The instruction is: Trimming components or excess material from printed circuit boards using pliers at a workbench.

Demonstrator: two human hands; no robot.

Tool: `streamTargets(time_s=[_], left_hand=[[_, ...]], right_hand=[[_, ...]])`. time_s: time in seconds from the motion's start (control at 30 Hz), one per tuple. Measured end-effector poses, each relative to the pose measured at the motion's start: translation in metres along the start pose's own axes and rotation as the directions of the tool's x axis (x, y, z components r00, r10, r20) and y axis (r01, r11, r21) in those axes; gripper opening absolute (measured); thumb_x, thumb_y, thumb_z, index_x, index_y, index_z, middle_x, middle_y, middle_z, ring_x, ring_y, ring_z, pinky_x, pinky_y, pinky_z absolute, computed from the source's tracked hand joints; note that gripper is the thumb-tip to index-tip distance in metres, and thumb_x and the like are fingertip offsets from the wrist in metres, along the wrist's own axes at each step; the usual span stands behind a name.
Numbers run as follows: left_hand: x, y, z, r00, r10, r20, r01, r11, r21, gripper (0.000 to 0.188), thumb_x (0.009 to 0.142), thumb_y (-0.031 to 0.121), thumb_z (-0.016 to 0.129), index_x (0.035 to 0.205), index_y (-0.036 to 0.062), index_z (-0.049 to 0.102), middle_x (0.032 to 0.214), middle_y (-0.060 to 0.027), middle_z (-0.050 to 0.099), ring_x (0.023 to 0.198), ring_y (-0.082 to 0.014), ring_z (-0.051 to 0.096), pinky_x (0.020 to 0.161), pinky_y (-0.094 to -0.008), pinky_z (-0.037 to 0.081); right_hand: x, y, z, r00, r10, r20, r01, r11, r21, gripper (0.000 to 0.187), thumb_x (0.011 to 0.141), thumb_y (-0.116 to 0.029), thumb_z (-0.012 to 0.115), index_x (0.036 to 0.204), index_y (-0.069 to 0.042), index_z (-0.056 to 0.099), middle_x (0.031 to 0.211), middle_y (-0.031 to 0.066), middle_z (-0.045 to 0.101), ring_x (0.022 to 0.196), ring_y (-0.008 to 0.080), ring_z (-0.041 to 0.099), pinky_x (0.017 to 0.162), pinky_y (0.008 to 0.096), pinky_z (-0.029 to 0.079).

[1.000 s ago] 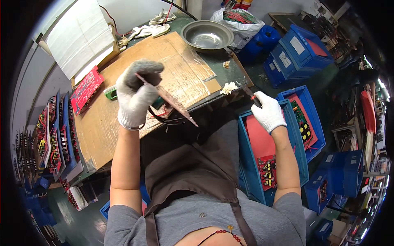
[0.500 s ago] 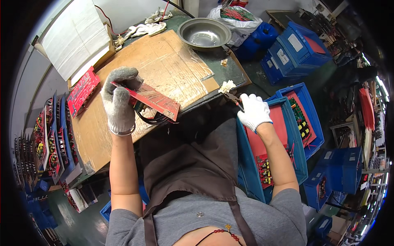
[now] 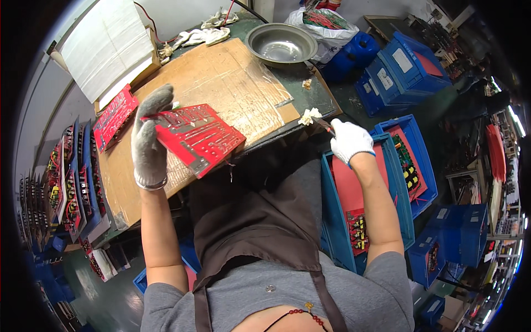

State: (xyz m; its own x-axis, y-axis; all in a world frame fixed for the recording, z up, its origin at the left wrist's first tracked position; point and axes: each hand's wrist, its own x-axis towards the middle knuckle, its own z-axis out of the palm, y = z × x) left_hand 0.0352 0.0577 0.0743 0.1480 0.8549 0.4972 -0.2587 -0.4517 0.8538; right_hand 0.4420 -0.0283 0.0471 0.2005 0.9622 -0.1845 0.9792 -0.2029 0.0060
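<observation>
My left hand (image 3: 150, 138), in a grey-white work glove, grips a red circuit board (image 3: 200, 138) by its left edge. The board is held tilted above the near edge of the bench, with its soldered side showing and its component side hidden. In a white glove, my right hand (image 3: 352, 143) is closed around pliers (image 3: 327, 127) with reddish handles. Their jaws are at a small heap of white pieces (image 3: 308, 116) on the bench's right corner; whether they touch it I cannot tell. Another red board (image 3: 115, 119) leans at the bench's left side.
A cardboard sheet (image 3: 232, 72) covers much of the bench, with a metal bowl (image 3: 281, 44) at its far right. Blue crates (image 3: 408, 224) holding boards stand by my right arm. More boards (image 3: 72, 177) stand upright in a row on the left.
The board in my left hand has turned so its soldered side faces up toward me more fully. My right hand with the pliers has shifted slightly right.
</observation>
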Motion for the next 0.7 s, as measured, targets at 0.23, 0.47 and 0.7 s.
streamTargets(time_s=[0.23, 0.47, 0.7], left_hand=[[-0.051, 0.015, -0.046, 0.905, -0.417, -0.087, 0.362, 0.859, -0.362, 0.067, 0.102, 0.030, 0.056, 0.160, 0.0046, 0.035, 0.153, -0.0170, 0.049, 0.138, -0.0266, 0.052, 0.118, -0.0446, 0.041], [-0.083, 0.000, -0.030, 0.844, -0.500, -0.194, 0.349, 0.787, -0.509, 0.074, 0.104, 0.032, 0.062, 0.164, 0.0110, 0.025, 0.154, -0.0150, 0.047, 0.137, -0.0264, 0.054, 0.115, -0.0439, 0.045], [-0.083, -0.012, -0.028, 0.901, -0.338, -0.272, 0.324, 0.941, -0.096, 0.075, 0.108, 0.055, 0.044, 0.162, 0.0056, 0.029, 0.166, -0.0140, 0.033, 0.151, -0.0239, 0.035, 0.124, -0.0380, 0.028]], right_hand=[[0.018, 0.005, 0.006, 0.999, -0.043, 0.001, 0.043, 0.999, 0.016, 0.030, 0.088, -0.021, 0.058, 0.115, -0.009, 0.062, 0.106, 0.0235, 0.071, 0.102, 0.0435, 0.067, 0.089, 0.0539, 0.053], [-0.018, 0.005, 0.010, 0.999, -0.042, 0.035, 0.001, 0.659, 0.752, 0.058, 0.083, -0.019, 0.077, 0.134, -0.001, 0.056, 0.108, 0.0094, 0.068, 0.097, 0.0152, 0.062, 0.087, 0.0323, 0.053], [-0.057, -0.102, -0.021, 0.781, -0.549, -0.298, 0.586, 0.478, 0.654, 0.057, 0.082, -0.005, 0.072, 0.137, -0.006, 0.060, 0.109, 0.0070, 0.065, 0.099, 0.0192, 0.064, 0.091, 0.0315, 0.052]])
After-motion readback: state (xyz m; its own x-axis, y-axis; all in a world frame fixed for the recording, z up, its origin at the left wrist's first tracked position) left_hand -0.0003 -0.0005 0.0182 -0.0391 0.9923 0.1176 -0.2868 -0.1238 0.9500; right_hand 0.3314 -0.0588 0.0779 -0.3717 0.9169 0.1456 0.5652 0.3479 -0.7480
